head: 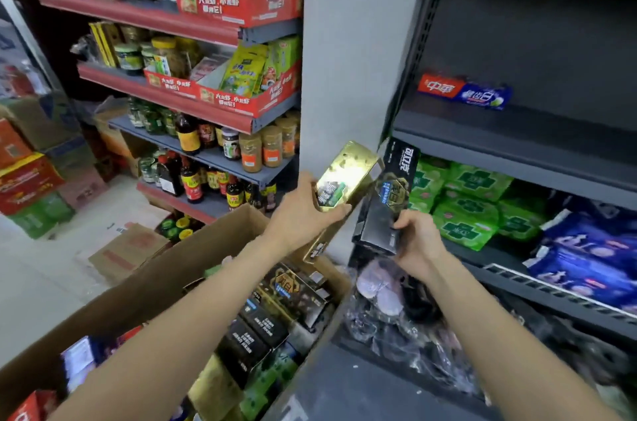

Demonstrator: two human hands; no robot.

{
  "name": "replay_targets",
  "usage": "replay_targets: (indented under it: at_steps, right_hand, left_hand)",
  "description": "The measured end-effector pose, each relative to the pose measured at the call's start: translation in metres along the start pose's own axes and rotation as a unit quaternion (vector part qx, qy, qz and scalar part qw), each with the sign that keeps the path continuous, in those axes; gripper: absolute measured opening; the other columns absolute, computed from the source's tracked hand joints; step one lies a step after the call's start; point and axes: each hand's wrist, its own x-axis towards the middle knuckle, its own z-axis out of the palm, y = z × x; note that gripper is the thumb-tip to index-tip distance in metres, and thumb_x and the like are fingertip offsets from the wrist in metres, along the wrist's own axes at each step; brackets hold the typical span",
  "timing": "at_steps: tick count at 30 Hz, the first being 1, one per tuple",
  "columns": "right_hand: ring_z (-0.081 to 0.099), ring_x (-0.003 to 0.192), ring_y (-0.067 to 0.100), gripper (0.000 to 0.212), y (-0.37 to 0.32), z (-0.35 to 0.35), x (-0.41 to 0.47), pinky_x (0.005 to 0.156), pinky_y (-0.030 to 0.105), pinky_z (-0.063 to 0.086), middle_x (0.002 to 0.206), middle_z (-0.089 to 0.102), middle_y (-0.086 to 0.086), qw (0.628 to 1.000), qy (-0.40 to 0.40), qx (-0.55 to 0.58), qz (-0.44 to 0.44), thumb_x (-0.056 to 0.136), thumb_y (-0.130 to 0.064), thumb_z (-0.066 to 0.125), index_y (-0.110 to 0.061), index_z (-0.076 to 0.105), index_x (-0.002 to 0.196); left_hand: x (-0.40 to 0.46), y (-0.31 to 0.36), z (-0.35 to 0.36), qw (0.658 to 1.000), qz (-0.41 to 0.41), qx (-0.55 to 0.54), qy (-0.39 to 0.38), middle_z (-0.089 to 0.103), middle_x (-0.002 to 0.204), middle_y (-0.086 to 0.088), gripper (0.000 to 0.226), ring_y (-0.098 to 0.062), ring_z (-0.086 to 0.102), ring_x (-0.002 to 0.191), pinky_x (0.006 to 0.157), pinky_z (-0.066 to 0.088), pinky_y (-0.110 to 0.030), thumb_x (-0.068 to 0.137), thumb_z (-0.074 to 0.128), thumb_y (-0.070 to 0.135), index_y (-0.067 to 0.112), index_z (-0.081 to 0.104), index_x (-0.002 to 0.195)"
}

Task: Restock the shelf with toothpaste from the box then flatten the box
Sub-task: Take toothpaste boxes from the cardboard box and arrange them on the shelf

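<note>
A: What were the hands doing over the cardboard box?

B: Both were above its far end. The left hand had its fingers and thumb curled round a gold toothpaste carton, held tilted, with its far end pointing up toward the grey pillar. The right hand gripped a black toothpaste carton near its lower end, just to the right of the gold one. The two cartons stood side by side, and I could not tell whether they touched.

A: And the box itself?

B: It stood open, its flaps raised, below and in front of the hands. More toothpaste cartons lay inside it, black, gold and green, stacked unevenly.

A: Where was the shelf?

B: The dark shelf unit rose to the right of the box. One red and blue toothpaste carton lay alone on an upper tier, well above the box. On the tier below it, to the right of the black carton, sat green packets, with blue packets farther right.

A: Anything to the left?

B: Beyond the box's left wall, another rack held sauce bottles and jars.
</note>
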Motion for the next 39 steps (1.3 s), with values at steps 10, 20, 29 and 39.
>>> replay_targets:
  at_steps: [10, 20, 29, 39]
  right_hand:
    - [0.059, 0.057, 0.019, 0.007, -0.149, -0.124, -0.063, 0.065, 0.030, 0.050, 0.068, 0.058, 0.003, 0.994, -0.009, 0.030, -0.104, 0.077, -0.017, 0.054, -0.013, 0.055, 0.072]
    - [0.070, 0.085, 0.017, 0.041, -0.237, -0.238, -0.083, 0.063, 0.026, 0.055, 0.105, 0.071, 0.005, 0.976, 0.075, 0.022, -0.202, 0.087, -0.030, 0.059, -0.011, 0.056, 0.124]
    - [0.066, 0.091, 0.022, 0.033, -0.300, -0.285, -0.061, 0.081, 0.037, 0.054, 0.107, 0.069, 0.005, 0.942, 0.146, -0.015, -0.301, 0.090, -0.035, 0.058, -0.018, 0.059, 0.119]
    - [0.067, 0.098, 0.025, 0.055, -0.357, -0.315, -0.001, 0.086, 0.041, 0.053, 0.108, 0.071, 0.005, 0.927, 0.213, -0.059, -0.304, 0.077, -0.044, 0.070, -0.017, 0.058, 0.123]
  left_hand:
    - [0.056, 0.179, 0.116, 0.987, 0.004, -0.139, -0.074, 0.063, 0.103, 0.003, 0.031, -0.014, 0.060, 0.092, 0.082, 0.048, -0.025, 0.089, 0.059, 0.040, 0.020, 0.051, 0.111]
    - [0.108, 0.284, 0.202, 0.993, 0.077, -0.091, 0.009, 0.059, 0.119, -0.004, 0.067, -0.019, 0.057, 0.111, 0.088, 0.041, -0.024, 0.070, 0.082, 0.025, 0.013, 0.053, 0.129]
    - [0.191, 0.327, 0.233, 0.955, 0.222, 0.193, 0.039, 0.054, 0.128, -0.002, 0.058, -0.022, 0.048, 0.121, 0.101, 0.037, -0.040, 0.084, 0.065, 0.040, 0.026, 0.045, 0.137]
    - [0.314, 0.347, 0.278, 0.908, 0.271, 0.317, -0.028, 0.035, 0.148, -0.005, 0.056, -0.028, 0.029, 0.137, 0.111, 0.023, -0.045, 0.093, 0.052, 0.040, 0.036, 0.031, 0.145]
